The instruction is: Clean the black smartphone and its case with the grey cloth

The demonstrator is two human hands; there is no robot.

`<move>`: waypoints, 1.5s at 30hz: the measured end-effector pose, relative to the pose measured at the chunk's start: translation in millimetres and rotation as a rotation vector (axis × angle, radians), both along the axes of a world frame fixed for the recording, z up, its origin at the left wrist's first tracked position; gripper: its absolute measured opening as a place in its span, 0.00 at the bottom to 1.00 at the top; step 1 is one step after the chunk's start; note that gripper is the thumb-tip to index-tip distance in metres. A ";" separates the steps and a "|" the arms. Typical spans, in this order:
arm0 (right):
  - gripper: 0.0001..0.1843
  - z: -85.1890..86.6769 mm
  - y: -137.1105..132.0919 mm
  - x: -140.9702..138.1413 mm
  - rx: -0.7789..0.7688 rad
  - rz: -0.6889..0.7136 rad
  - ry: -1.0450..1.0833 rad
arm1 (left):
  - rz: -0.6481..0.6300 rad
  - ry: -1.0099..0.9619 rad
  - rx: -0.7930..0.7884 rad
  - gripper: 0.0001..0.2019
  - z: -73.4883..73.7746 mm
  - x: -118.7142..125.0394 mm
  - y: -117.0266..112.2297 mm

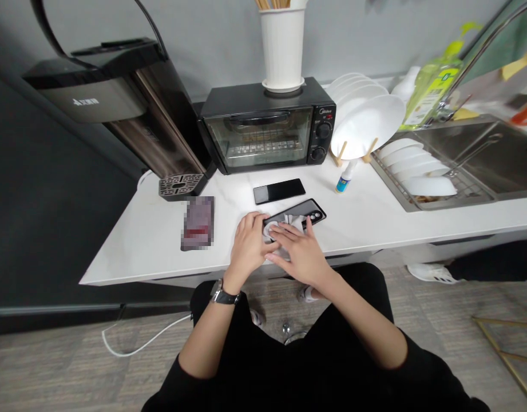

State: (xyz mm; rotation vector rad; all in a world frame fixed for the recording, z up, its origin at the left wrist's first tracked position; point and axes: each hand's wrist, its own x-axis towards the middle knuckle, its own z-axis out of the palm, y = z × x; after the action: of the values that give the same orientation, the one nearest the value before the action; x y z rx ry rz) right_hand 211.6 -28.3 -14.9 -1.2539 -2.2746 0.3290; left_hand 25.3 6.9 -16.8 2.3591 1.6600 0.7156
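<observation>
A black phone [296,211] lies on the white counter with its camera end pointing right. My left hand [249,243] is closed around its left end. Under my right hand [301,252] is a pale grey cloth [294,220], held against the phone's upper side by the fingers. Parts of the cloth and the phone's lower edge are hidden by my hands. Just beyond is a second slim dark phone [279,191], lying flat. A small spray bottle [343,178] with a blue label stands upright to the right.
At the back stand a black toaster oven [263,137] and a tall water dispenser [160,126]. A blurred-out purple packet [198,223] lies left. Right are white plates [368,123] in a rack, green soap bottles [435,86] and a sink [473,160] with bowls. Another person's shoe [430,273] shows below.
</observation>
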 end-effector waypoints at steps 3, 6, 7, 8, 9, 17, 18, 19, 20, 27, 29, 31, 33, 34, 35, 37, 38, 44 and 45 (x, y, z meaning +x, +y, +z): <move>0.27 0.3 24.2 19.4 0.028 -0.081 -0.032 | 0.009 -0.001 0.021 0.30 1.2 0.5 -0.4; 0.26 -2.4 32.4 45.4 0.089 -0.262 -0.078 | 0.022 -0.002 0.031 0.33 2.5 4.1 -1.2; 0.28 -3.1 28.9 47.7 0.106 -0.309 -0.089 | 0.022 -0.002 0.030 0.34 2.6 5.0 -1.3; 0.30 -3.5 23.1 45.5 0.117 -0.319 -0.097 | 0.021 -0.002 0.027 0.34 2.5 5.3 -1.4; 0.32 -3.5 15.9 39.4 0.119 -0.290 -0.098 | 0.017 -0.003 0.023 0.34 2.2 5.1 -1.4; 0.28 -2.0 20.9 21.7 0.059 -0.099 -0.048 | -0.012 -0.013 0.017 0.31 2.7 0.0 -1.3; 0.27 -2.7 25.7 31.2 0.079 -0.173 -0.062 | -0.006 -0.012 0.023 0.32 3.4 1.2 -1.4; 0.27 -3.2 28.1 39.5 0.097 -0.248 -0.076 | -0.001 -0.009 0.028 0.33 3.9 2.5 -1.5; 0.28 -3.4 27.5 44.8 0.111 -0.310 -0.089 | 0.001 -0.007 0.030 0.33 4.2 3.8 -1.6; 0.32 1.7 -4.4 3.7 0.032 0.020 -0.048 | -0.022 -0.002 0.011 0.29 1.5 1.0 -1.6; 0.31 0.1 2.7 6.1 0.045 -0.009 -0.044 | -0.022 -0.003 0.007 0.29 2.0 0.0 -2.2; 0.29 -3.1 14.1 22.5 0.090 -0.151 -0.058 | -0.012 -0.005 0.013 0.31 3.3 1.0 -2.9; 0.28 -5.9 20.1 40.2 0.130 -0.313 -0.067 | -0.001 -0.003 0.021 0.33 4.4 3.1 -3.2; 0.29 -6.5 19.0 45.0 0.143 -0.365 -0.070 | 0.001 0.000 0.025 0.33 4.6 4.1 -3.1; 0.30 -6.4 15.1 45.6 0.147 -0.378 -0.075 | 0.001 0.002 0.031 0.34 4.4 4.7 -2.8; 0.34 -4.7 2.2 34.2 0.125 -0.286 -0.074 | -0.012 0.005 0.034 0.33 3.3 4.4 -1.8; 0.34 -3.3 -4.3 24.3 0.098 -0.192 -0.064 | -0.019 0.005 0.032 0.31 2.5 3.5 -1.2; 0.28 -0.2 6.0 4.0 0.017 -0.046 -0.005 | -0.044 0.003 0.021 0.30 0.4 -1.5 -0.5; 0.27 -1.6 13.1 12.5 0.030 -0.083 -0.021 | -0.038 0.001 0.026 0.31 0.5 -1.1 -0.6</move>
State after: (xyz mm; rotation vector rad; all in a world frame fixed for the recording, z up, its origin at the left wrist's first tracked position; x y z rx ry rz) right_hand 224.0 -15.3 -16.6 -1.3381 -2.2289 0.2524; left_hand 24.3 6.2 -16.3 2.4028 1.6108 0.7333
